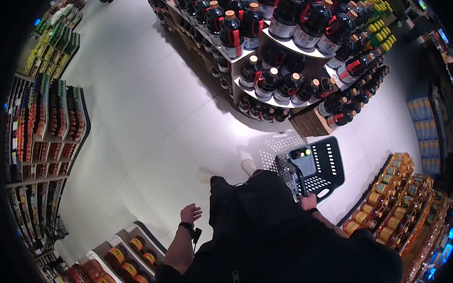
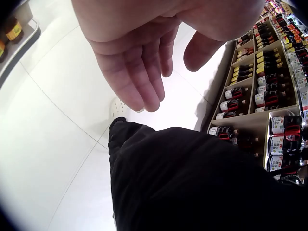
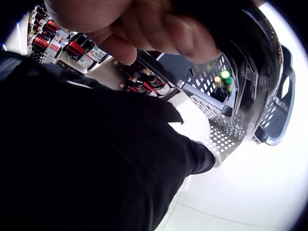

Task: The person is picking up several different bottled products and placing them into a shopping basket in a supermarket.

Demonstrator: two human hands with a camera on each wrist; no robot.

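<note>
At the person's right side in the head view hangs a dark shopping basket [image 1: 334,162], its handle [image 1: 301,181] gripped by the right hand [image 1: 308,202]. Two bottles, one with a green cap [image 1: 307,151], stand inside it. The right wrist view shows the curled fingers of the right hand [image 3: 154,29] above the basket [image 3: 207,98], with the green-capped bottle [image 3: 226,82] in it. The left hand [image 1: 190,214] hangs free beside the body, holding nothing; in the left wrist view this hand [image 2: 139,53] has relaxed, extended fingers over the floor.
A tiered display of dark bottles [image 1: 282,30] with red labels stands ahead. Shelves of bottles [image 1: 49,124] line the left. Large amber bottles [image 1: 380,198] sit at the lower right, and brown jars [image 1: 128,267] at the lower left. Pale tiled floor [image 1: 139,115] runs between them.
</note>
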